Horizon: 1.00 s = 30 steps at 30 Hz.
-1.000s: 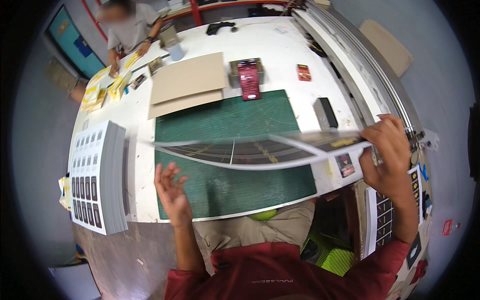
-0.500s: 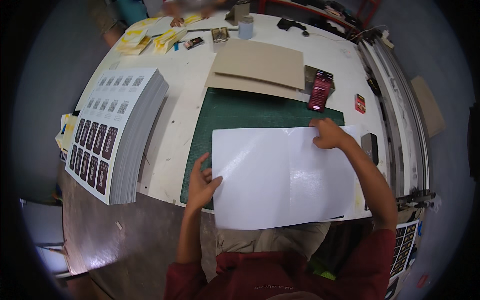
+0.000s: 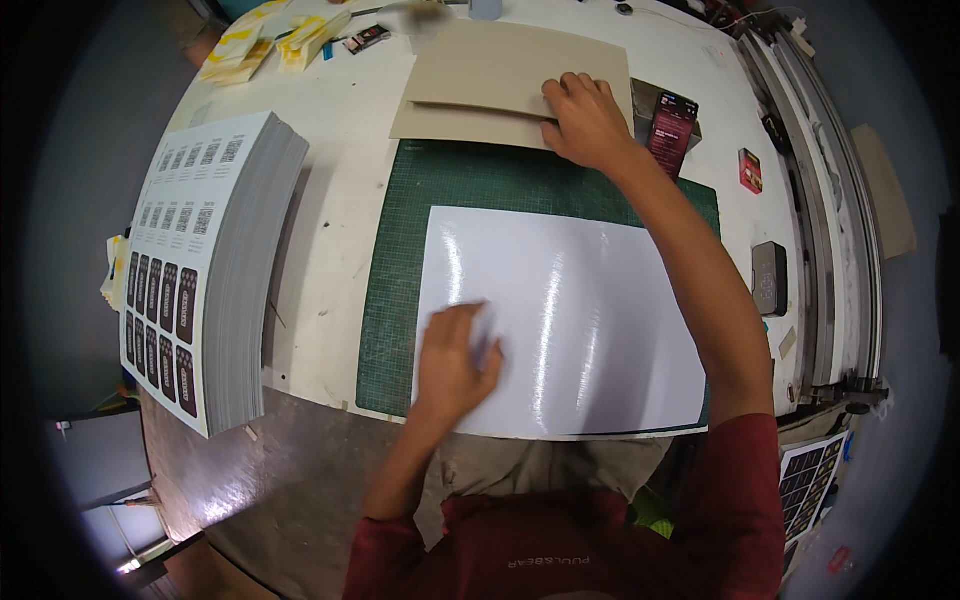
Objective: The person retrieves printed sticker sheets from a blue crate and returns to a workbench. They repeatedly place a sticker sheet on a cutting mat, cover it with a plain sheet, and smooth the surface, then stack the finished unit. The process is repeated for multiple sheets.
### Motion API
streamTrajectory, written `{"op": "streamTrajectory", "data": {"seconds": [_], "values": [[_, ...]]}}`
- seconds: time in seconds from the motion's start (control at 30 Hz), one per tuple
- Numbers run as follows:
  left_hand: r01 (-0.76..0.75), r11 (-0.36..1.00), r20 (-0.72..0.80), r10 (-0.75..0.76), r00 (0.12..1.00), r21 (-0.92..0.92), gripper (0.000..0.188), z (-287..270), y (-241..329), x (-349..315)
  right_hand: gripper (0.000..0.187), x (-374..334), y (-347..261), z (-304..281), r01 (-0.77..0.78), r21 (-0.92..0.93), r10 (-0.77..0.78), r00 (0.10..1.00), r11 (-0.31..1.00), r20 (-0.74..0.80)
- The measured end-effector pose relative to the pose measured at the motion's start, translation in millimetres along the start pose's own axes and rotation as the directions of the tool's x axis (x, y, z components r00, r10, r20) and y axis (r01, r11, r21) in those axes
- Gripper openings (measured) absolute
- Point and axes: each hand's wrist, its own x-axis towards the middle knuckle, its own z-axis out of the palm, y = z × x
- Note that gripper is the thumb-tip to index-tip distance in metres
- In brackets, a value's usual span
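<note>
A glossy white sheet (image 3: 540, 330) lies on the green cutting mat (image 3: 385, 310), close to my body. Above the sheet's left part is my left hand (image 3: 455, 368), slightly blurred, its fingers bent and its thumb apart; I see nothing held in it. My right hand (image 3: 588, 125) reaches across to the beige cardboard sheets (image 3: 500, 65) beyond the mat. Its bent fingers lie on the upper cardboard and its thumb is at the front edge, gripping there. The undersides of those fingers are hidden.
On the left stands a tall stack of printed sheets (image 3: 235, 300). A phone (image 3: 672, 135) leans beside the cardboard, with a small red box (image 3: 750, 170) and a dark block-shaped device (image 3: 769, 278) farther right. A long metal rail (image 3: 825, 230) borders the table's right side. Yellow-and-white packets (image 3: 240, 50) lie at the far left.
The white sheet, earlier held at its top edge by my right hand, now lies flat on the mat. My right hand has moved forward to the cardboard; my left has shifted over the sheet.
</note>
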Motion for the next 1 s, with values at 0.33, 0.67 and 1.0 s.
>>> {"op": "streamTrajectory", "data": {"seconds": [0.33,0.67,1.0], "values": [[-0.176,0.965,0.168,0.145,0.975,0.193,0.040,45.8,18.2,-25.7,0.016,-34.3,-14.3,-37.9,0.131,-0.260,-0.194,0.953,0.957,-0.232],[-0.174,0.961,0.201,0.131,0.971,0.214,0.042,49.4,13.0,-32.8,0.027,-187.9,-12.9,-182.2,-0.214,0.785,0.612,0.750,0.582,-0.250],[-0.213,0.968,0.128,0.196,0.972,0.132,0.036,50.7,32.9,-33.8,0.046,-327.3,50.3,-111.4,-0.345,0.922,0.782,0.520,-0.175,0.343]]}}
